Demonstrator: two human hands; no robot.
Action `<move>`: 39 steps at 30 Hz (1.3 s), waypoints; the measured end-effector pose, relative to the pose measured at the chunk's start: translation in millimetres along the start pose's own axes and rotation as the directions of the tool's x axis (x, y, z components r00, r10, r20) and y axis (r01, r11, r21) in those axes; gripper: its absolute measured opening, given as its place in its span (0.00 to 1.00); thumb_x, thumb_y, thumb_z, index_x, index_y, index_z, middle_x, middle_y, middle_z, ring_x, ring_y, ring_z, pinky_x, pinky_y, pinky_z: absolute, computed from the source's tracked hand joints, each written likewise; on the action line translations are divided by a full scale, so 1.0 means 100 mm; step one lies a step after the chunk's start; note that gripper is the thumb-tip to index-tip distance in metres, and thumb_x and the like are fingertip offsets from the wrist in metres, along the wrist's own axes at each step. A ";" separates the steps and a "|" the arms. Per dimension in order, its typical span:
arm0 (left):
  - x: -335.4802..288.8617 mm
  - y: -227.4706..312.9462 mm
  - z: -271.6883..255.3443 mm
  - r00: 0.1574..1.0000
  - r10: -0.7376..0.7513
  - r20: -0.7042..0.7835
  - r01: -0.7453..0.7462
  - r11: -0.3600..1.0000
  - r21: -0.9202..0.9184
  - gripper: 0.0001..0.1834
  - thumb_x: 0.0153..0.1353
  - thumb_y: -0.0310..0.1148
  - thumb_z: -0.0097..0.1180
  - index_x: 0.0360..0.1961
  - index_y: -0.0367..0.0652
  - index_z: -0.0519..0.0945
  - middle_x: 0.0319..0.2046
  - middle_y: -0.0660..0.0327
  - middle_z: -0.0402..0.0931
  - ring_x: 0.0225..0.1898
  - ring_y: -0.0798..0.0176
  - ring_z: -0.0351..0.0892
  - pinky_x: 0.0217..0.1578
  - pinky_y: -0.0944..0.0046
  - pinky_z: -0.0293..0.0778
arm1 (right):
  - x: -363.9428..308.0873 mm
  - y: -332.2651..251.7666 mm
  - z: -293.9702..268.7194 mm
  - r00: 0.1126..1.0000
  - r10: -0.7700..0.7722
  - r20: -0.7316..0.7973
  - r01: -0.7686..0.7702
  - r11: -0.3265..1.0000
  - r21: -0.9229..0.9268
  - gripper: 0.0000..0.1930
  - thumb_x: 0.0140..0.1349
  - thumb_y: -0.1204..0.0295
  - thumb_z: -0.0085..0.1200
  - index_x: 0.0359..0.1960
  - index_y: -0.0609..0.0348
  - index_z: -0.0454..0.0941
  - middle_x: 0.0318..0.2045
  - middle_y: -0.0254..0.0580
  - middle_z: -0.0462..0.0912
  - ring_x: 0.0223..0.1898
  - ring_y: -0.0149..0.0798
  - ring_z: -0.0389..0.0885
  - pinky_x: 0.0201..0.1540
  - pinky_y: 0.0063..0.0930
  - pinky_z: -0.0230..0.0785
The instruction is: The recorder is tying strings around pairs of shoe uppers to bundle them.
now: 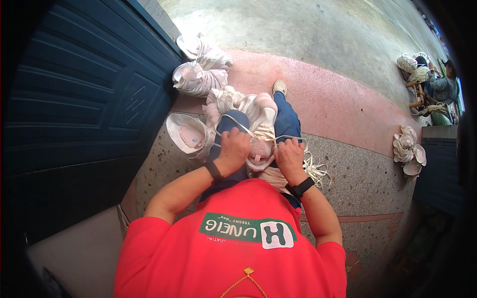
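A white and pale pink shoe upper lies lengthwise over my lap, its pink-lined opening toward me. White shoelace runs through its eyelets, and its two ends spread out to either side. My left hand is closed on the shoelace left of the upper. On the other side my right hand pinches the lace too, with its fingers curled. More shoe uppers are bunched together just beyond my left knee. A bundle of loose white laces hangs beside my right thigh.
Stacked uppers stand by the dark blue door on the left. Another upper sits near my left leg. At the right are further uppers on the speckled floor. A seated person is beyond them.
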State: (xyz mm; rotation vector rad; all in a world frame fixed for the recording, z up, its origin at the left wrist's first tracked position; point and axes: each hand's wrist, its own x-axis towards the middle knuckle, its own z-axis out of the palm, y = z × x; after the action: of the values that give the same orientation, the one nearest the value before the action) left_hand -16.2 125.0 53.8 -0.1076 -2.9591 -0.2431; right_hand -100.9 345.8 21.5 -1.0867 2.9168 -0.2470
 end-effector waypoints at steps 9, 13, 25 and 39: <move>0.09 -0.23 0.19 0.984 -0.104 0.144 0.152 0.911 -0.382 0.13 0.62 0.29 0.57 0.48 0.44 0.84 0.39 0.58 0.83 0.48 0.49 0.76 0.49 0.48 0.73 | 0.02 0.11 0.27 0.973 -0.033 -0.228 0.100 0.952 0.290 0.05 0.60 0.71 0.58 0.36 0.53 0.83 0.34 0.42 0.83 0.42 0.45 0.80 0.43 0.44 0.69; 0.28 -0.39 0.09 0.995 0.008 -0.096 -0.039 0.946 -0.322 0.13 0.61 0.28 0.56 0.47 0.44 0.84 0.41 0.59 0.82 0.49 0.48 0.77 0.50 0.48 0.74 | 0.08 -0.04 0.09 0.975 -0.196 -0.101 0.202 0.977 0.060 0.05 0.57 0.72 0.56 0.34 0.51 0.82 0.34 0.39 0.80 0.43 0.42 0.78 0.45 0.40 0.66; 0.33 -0.46 -0.03 0.964 0.191 0.187 -0.153 0.968 -0.199 0.03 0.60 0.29 0.56 0.33 0.45 0.81 0.27 0.55 0.80 0.40 0.47 0.78 0.42 0.48 0.74 | 0.35 0.20 -1.36 0.805 0.325 -0.496 0.195 0.644 0.739 0.06 0.73 0.73 0.48 0.41 0.60 0.76 0.29 0.37 0.78 0.33 0.35 0.78 0.38 0.32 0.73; 0.29 -0.51 0.14 0.946 -0.091 0.312 0.237 0.850 -0.471 0.16 0.73 0.39 0.51 0.41 0.39 0.85 0.34 0.41 0.84 0.40 0.35 0.84 0.42 0.41 0.79 | 0.27 -0.34 0.09 0.942 0.074 0.327 -0.308 0.576 0.757 0.15 0.72 0.64 0.53 0.36 0.65 0.84 0.26 0.49 0.86 0.27 0.46 0.86 0.33 0.41 0.75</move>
State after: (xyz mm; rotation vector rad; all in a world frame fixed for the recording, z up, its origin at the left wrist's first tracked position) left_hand -51.0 79.2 36.9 0.0587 -3.0951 -1.1156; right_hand -98.3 301.9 18.4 -0.5587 2.1852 -1.1734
